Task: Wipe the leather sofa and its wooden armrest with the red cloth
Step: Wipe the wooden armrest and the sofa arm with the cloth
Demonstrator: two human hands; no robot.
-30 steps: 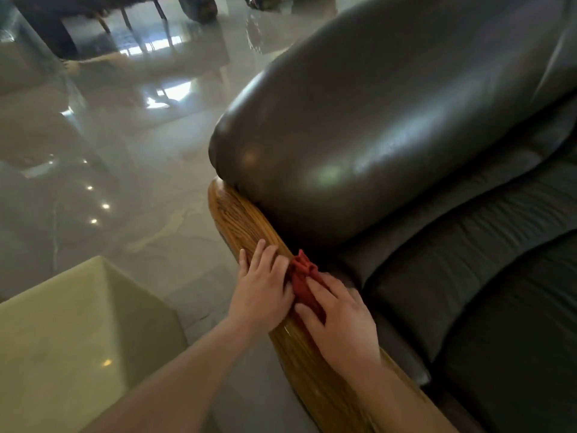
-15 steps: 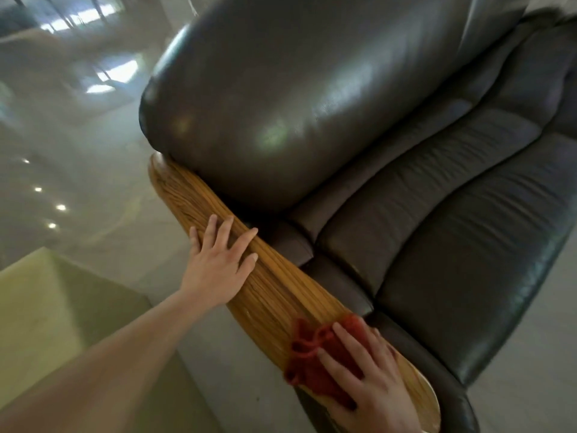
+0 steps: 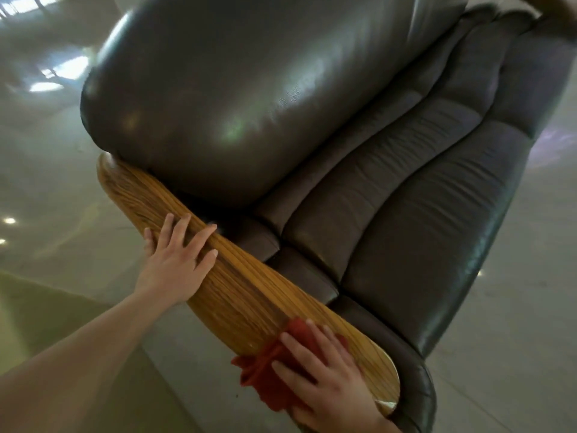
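A dark leather sofa (image 3: 390, 189) fills the right and upper part of the head view, with a glossy padded backrest (image 3: 224, 98). Along its near side runs a long wooden armrest (image 3: 237, 289) with striped grain. My left hand (image 3: 178, 260) lies flat on the armrest's middle, fingers spread, holding nothing. At the armrest's near end my right hand (image 3: 327, 382) presses the crumpled red cloth (image 3: 265, 373) onto the wood. Part of the cloth hangs over the armrest's outer edge.
A polished, reflective tiled floor (image 3: 56, 189) surrounds the sofa. A pale green block-like surface (image 3: 28, 310) sits low at the left, beside my left forearm. More floor shows to the right of the sofa.
My right hand has slid the red cloth along the armrest from beside my left hand down to the near end. My left hand stays flat on the wood. The camera has swung right.
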